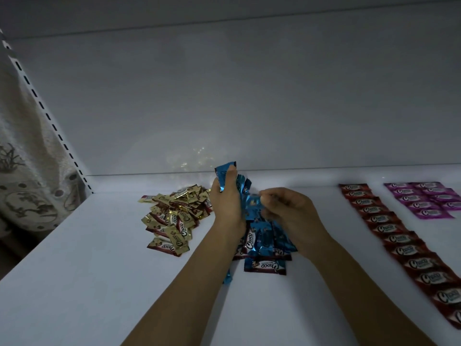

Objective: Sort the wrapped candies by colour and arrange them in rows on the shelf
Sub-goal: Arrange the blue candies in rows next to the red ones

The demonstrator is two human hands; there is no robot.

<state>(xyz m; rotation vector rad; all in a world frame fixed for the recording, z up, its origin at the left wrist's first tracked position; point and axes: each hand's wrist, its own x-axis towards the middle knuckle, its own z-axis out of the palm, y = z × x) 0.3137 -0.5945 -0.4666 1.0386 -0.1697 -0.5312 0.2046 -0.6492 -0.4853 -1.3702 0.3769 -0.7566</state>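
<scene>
My left hand (225, 201) grips a bunch of blue wrapped candies (224, 172) held upright above the white shelf (87, 270). My right hand (287, 208) pinches one blue candy (252, 201) just beside that bunch. Below both hands lies a loose heap of blue candies (264, 264). A pile of gold candies (174, 216) sits to the left. A long row of red candies (399, 238) runs down the right side, with purple candies (429, 198) in rows at the far right.
The shelf's white back wall (249, 108) rises behind the candies. A slotted upright (50, 121) stands at the left, with patterned cloth (25, 183) beyond it. The shelf's front left edge drops off near the lower left.
</scene>
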